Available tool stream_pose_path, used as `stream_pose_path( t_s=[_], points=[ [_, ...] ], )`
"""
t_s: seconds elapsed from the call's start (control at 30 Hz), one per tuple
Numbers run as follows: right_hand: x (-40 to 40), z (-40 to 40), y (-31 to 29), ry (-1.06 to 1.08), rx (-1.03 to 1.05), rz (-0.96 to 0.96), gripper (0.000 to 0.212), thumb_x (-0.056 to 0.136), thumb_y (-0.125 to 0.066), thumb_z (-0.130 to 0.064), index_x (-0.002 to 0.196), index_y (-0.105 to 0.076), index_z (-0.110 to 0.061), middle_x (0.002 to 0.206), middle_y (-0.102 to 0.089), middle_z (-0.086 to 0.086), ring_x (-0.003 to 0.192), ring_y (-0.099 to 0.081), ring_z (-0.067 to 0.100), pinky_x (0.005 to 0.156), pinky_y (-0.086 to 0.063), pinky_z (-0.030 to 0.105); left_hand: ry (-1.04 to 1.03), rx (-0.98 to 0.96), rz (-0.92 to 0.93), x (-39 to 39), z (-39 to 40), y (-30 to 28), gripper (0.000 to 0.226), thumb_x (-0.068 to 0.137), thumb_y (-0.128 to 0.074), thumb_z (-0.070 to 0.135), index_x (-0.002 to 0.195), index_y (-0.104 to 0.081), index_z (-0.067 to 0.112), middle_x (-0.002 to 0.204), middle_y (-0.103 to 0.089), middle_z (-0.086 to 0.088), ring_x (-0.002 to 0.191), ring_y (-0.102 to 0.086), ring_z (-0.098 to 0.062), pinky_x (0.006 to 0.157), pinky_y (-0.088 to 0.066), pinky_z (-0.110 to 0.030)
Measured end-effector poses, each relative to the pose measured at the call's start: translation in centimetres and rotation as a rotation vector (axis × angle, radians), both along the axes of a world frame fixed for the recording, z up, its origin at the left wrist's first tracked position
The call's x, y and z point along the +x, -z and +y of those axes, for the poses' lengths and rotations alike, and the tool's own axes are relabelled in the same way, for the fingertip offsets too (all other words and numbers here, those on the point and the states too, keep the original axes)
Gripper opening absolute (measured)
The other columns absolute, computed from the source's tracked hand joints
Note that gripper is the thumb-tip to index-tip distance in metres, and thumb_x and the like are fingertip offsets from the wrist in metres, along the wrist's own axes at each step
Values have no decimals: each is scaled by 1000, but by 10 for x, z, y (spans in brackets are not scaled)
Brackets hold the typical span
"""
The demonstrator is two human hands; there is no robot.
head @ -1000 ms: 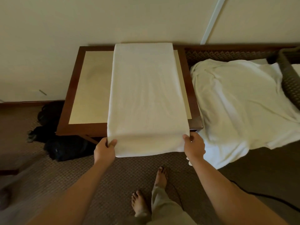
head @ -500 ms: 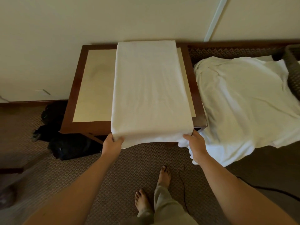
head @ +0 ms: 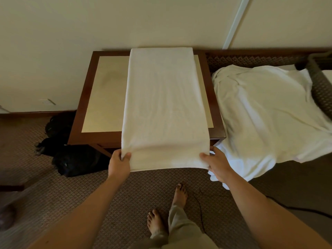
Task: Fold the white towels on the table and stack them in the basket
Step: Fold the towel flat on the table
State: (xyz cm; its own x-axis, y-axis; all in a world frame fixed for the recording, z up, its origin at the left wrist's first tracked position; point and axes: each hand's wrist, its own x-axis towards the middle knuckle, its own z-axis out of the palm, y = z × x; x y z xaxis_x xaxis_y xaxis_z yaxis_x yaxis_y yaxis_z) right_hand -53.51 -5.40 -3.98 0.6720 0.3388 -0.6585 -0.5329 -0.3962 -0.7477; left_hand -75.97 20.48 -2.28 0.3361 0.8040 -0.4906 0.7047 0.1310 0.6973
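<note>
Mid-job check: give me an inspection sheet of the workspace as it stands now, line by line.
Surface: dark wooden table with beige inlaid top, left part bare.
Job's things: long half-folded white towel lies along the table, near end overhanging; rumpled white towel spread to the right; dark woven basket at far right, contents unclear.
Clutter: black bags on the carpet, left of the table.
Hands: left hand and right hand each pinch a near corner of the folded towel.
Cables: thin black cable on the carpet, right.
Surroundings: cream wall, patterned brown carpet, bare feet.
</note>
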Motion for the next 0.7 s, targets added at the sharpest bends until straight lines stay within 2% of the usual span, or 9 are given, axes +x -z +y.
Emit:
stream_pose_path(
  t_s=[0.13,0.3,0.4,0.47,0.53,0.6,0.63,0.7],
  points=[
    [-5,-8,-5,-11,-14,-47,31,95,-71,-13,124,-58,-17,109,-74,14,104,-71,32,96,-56,53,27,17,7,-10,-3,-5,35,105,-56,30,137,-48,18,102,-62,6,83,-60,-11,58,-44,-28],
    [-15,-9,-17,39,-31,-122,34,96,-69,-10,117,-45,-22,102,-72,18,97,-71,32,90,-56,51,36,64,-32,-20,-6,-19,23,104,-58,24,121,-42,21,105,-65,-4,78,-61,-17,55,-43,-29],
    [-20,-11,-27,21,5,-193,23,97,-66,-5,111,-52,-15,97,-72,21,87,-70,30,80,-60,49,160,115,-37,-26,-6,-24,5,107,-49,20,108,-53,23,95,-64,-7,65,-57,-20,50,-43,-27],
    [-25,-13,-34,-6,36,-239,19,98,-64,-3,113,-67,-14,93,-72,10,87,-69,25,74,-62,39,218,110,-47,-29,-4,-28,19,108,-45,19,104,-62,27,96,-64,-2,66,-56,-19,51,-45,-27],
    [-27,-14,-39,8,84,-190,21,99,-62,-2,112,-75,-12,100,-72,1,93,-68,19,85,-61,42,220,84,-45,-32,0,-35,25,109,-45,21,105,-68,30,100,-64,3,74,-60,-20,59,-51,-32],
    [-28,-13,-47,35,134,-66,25,99,-57,3,110,-76,-9,115,-70,8,101,-66,24,96,-57,49,185,30,-61,-37,8,-37,29,108,-44,20,107,-71,30,105,-65,1,81,-65,-25,66,-60,-41],
    [-28,-14,-51,36,155,-14,31,98,-52,8,111,-75,-7,118,-68,12,103,-65,27,98,-56,50,159,-16,-86,-39,11,-38,32,107,-44,14,108,-72,28,108,-65,-2,82,-66,-26,66,-61,-42],
    [-27,-17,-62,-27,167,12,50,89,-41,21,117,-72,-5,116,-65,12,103,-61,27,89,-60,41,151,-90,-132,-44,17,-41,41,101,-43,-5,110,-73,21,118,-63,-6,91,-66,-25,64,-61,-34]
  ],
)
